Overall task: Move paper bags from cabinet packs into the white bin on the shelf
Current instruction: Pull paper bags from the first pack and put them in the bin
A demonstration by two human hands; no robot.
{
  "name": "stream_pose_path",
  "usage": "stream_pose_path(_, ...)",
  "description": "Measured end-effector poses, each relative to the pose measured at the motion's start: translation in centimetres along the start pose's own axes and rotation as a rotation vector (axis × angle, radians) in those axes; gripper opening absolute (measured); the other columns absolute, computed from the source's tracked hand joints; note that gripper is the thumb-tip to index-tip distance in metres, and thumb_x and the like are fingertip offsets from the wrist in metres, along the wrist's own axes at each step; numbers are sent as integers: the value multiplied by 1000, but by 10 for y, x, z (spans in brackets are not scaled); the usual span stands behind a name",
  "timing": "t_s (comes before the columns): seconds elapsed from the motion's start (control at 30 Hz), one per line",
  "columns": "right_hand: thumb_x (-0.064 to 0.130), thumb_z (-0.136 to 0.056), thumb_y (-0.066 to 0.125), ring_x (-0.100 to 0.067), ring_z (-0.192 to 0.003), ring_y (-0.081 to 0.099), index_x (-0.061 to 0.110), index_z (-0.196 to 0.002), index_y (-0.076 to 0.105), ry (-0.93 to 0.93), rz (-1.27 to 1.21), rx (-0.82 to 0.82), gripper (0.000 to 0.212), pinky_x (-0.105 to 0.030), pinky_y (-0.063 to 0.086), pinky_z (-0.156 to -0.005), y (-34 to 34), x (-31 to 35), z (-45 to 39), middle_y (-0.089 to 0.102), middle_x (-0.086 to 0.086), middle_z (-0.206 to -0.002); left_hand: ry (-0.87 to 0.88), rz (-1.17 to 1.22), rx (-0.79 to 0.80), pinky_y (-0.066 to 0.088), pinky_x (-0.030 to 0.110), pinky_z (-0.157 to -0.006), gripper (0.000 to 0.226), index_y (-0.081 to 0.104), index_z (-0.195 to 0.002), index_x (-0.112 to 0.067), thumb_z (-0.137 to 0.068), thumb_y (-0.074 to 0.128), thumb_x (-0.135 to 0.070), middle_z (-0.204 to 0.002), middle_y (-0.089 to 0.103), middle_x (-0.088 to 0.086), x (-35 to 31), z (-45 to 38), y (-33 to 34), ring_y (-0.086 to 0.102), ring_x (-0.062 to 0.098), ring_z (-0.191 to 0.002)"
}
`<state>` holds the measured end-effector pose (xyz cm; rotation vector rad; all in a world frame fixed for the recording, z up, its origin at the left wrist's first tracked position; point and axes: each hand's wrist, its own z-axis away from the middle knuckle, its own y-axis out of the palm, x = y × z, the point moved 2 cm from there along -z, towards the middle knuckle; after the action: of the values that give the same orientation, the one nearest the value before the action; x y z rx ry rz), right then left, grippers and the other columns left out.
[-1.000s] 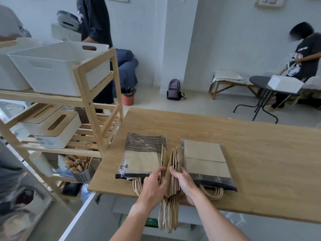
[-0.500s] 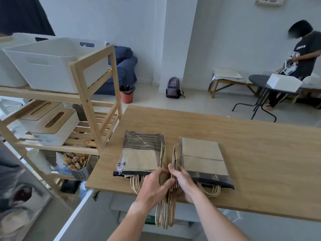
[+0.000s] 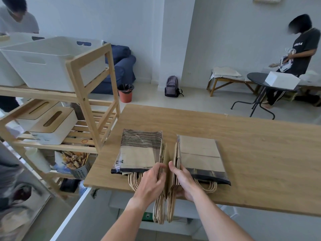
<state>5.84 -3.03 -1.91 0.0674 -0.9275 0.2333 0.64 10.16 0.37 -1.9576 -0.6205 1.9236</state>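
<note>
Two flat packs of brown paper bags lie on the wooden table [image 3: 243, 145]: a striped pack [image 3: 139, 150] on the left and a plain pack [image 3: 199, 153] on the right. Between them a bundle of loose paper bags [image 3: 169, 159] stands on edge, twine handles hanging over the table's front edge. My left hand [image 3: 151, 183] grips the bundle's left half and my right hand [image 3: 184, 181] grips its right half, a gap showing between the two halves. The white bin [image 3: 46, 61] sits on the top level of the wooden shelf [image 3: 88, 94], up and to the left.
White tissue boxes [image 3: 52, 124] fill the shelf's middle level and a metal cup of sticks [image 3: 78, 166] stands below. One person stands behind the shelf at the far left, another by a round black table [image 3: 260, 79] at the far right. A backpack [image 3: 172, 86] rests against the wall.
My hands have pressed the upright bundle closer together and slid slightly forward along it. The view has tilted, and a person in white now shows behind the shelf.
</note>
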Motion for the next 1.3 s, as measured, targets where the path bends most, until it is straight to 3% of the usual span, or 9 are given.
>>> stream_pose_path(0.1, 81, -63, 69, -36, -129, 48, 36, -153, 26, 9, 12, -6, 110, -61, 49, -96, -3, 1, 0, 40, -7, -154, 6, -33, -6, 36, 8, -73, 32, 52, -120, -28, -91, 56, -43, -104, 58, -17, -3, 3, 3, 54, 0, -93)
stream_pose_path(0.3, 90, -51, 68, -33, -118, 57, 38, -146, 39, 1, 32, 8, 112, -58, 57, -84, -3, -1, -1, 51, -6, -143, -13, -41, -12, 36, 5, -70, 32, 51, -121, -25, -92, 60, -37, -103, 58, -15, -1, 0, 3, 56, 3, -96)
stream_pose_path(0.5, 92, -48, 67, -37, -113, 61, 38, -146, 39, -12, 24, 11, 116, -61, 58, -77, -4, -3, -1, 55, -3, -139, -41, -5, 0, 40, 23, -60, 22, 49, -116, -29, -95, 48, -21, -71, 57, -11, 6, -1, 5, 50, 6, -60)
stream_pose_path(0.67, 89, -60, 62, -37, -133, 44, 33, -155, 23, -16, 49, -20, 117, -63, 49, -95, -8, -2, -1, 34, -4, -158, 1, -31, -29, 34, 20, -51, 30, 51, -120, -25, -96, 39, -11, -60, 51, -11, 6, 1, 5, 48, 0, -47)
stream_pose_path(0.77, 98, -45, 57, -34, -132, 46, 35, -152, 34, -29, 48, -2, 126, -64, 45, -100, -5, 0, -1, 38, -1, -156, 10, -41, -34, 44, 25, -67, 23, 54, -117, -26, -98, 43, -36, -85, 67, -6, 1, 2, 6, 57, -1, -67)
stream_pose_path(0.9, 82, -83, 39, -30, -140, 38, 39, -152, 33, -11, 54, -18, 82, -63, 45, -99, -4, 5, 8, 32, 1, -160, 16, -153, -5, 42, 26, -92, 48, 48, -125, -25, -89, 55, -55, -120, 59, -7, 4, 2, 12, 54, 10, -113)
stream_pose_path(1.0, 72, -94, 32, -30, -139, 39, 35, -153, 32, 28, 43, -29, 70, -62, 46, -98, -7, 4, 6, 32, -2, -159, 26, -164, -10, 45, 27, -93, 51, 45, -129, -24, -87, 58, -51, -122, 62, -3, 2, 0, 15, 58, 14, -112)
stream_pose_path(1.1, 80, -87, 32, -32, -129, 51, 31, -147, 42, 76, 34, -12, 79, -61, 48, -97, -5, 2, 2, 45, -8, -151, 5, -57, 30, 55, 36, -86, 55, 33, -137, -23, -91, 55, -42, -125, 64, 7, 0, -1, 21, 69, 17, -94)
stream_pose_path(1.3, 72, -91, 40, -35, -106, 66, 24, -134, 55, 70, -7, 8, 66, -56, 57, -85, -8, 4, 4, 63, -11, -127, -81, 23, 50, 54, 38, -92, 43, 40, -134, -17, -96, 49, -36, -138, 55, 12, 3, 1, 25, 64, 18, -108)
